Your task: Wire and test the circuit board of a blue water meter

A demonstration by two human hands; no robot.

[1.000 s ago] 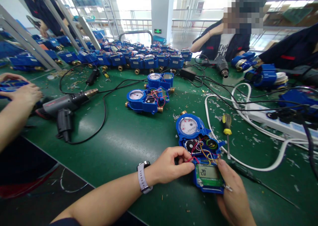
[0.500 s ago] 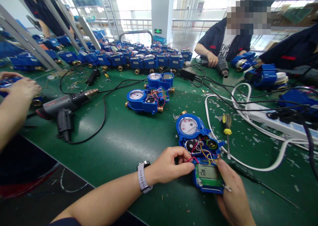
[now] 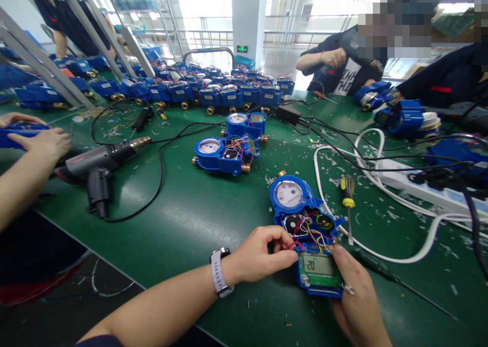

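Two grips we had: our left hand (image 3: 264, 255) pinched red wires (image 3: 293, 245); our right hand (image 3: 360, 288) clasped a blue display box (image 3: 319, 270).

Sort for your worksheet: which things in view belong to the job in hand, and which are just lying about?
In the job:
left hand, pinching red wires
right hand, holding display unit
open blue meter

Apparently lying about:
screwdriver near the meter
heat gun at left
white power strip
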